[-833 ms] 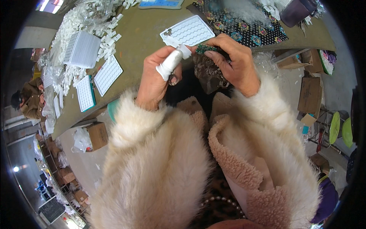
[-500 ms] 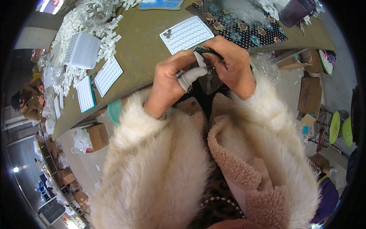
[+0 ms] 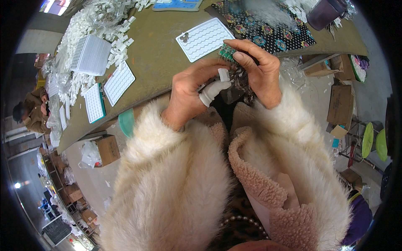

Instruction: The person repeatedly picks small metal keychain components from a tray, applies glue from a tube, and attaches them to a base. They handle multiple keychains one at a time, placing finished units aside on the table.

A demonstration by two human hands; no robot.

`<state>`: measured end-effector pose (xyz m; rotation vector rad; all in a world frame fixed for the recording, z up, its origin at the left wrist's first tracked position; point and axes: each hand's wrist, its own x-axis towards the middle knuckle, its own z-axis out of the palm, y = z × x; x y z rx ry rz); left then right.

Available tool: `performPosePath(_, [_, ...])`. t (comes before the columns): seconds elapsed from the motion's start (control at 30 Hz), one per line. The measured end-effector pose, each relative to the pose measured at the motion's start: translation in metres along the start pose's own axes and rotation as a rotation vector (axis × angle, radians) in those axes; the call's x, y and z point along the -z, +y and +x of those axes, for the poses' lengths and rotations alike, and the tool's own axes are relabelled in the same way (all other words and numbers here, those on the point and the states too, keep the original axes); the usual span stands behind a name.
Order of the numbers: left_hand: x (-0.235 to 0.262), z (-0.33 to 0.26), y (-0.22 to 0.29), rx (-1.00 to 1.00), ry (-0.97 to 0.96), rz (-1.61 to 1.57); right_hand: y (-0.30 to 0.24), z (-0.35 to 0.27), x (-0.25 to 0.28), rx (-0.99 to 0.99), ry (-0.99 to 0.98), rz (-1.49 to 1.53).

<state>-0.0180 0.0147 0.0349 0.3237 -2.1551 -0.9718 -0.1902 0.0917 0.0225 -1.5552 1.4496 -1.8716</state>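
At the table's front edge my two hands are close together. My left hand wears a white cover on its thumb and pinches a small white rectangular piece. Between the thumb and fingers of my right hand is a small green cluster; its kind is too small to make out. A dark, stringy bundle hangs below the right fingers, partly hidden. Just beyond my hands lies a white tray with wavy rows and a few small dark round pieces in one corner.
Stacked white trays stand among heaped small white pieces at the left. Two more trays lie nearer. A patterned black cloth and a dark purple cup are at the far right. Another person sits at the left.
My right fingers have opened outward, bringing the green cluster into view. The white piece now sits upright at my left thumb, and my left hand has shifted slightly nearer to me.
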Motion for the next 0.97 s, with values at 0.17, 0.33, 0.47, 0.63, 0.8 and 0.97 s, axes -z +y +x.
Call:
performPosePath(0.17, [0.004,0.001,0.003,0.065,-0.07,-0.067,0.001,-0.001,0.004,-0.073,-0.033,0.026])
performPosePath(0.33, [0.02,-0.002,0.014,0.632,-0.119,-0.518,0.002,0.006,0.013,-0.072,-0.109,0.005])
performPosePath(0.47, [0.031,0.006,0.005,0.729,-0.095,-0.579,-0.006,0.006,0.024,-0.166,-0.169,0.051])
performPosePath(0.63, [0.026,0.007,0.004,0.769,-0.114,-0.458,-0.003,0.008,0.019,0.039,-0.321,-0.038])
performPosePath(0.8, [0.023,0.006,0.003,0.767,-0.129,-0.404,-0.001,0.008,0.019,0.091,-0.382,-0.145])
performPosePath(0.97, [0.025,0.007,-0.009,0.671,-0.227,-0.363,0.001,0.008,0.02,0.103,-0.416,-0.177])
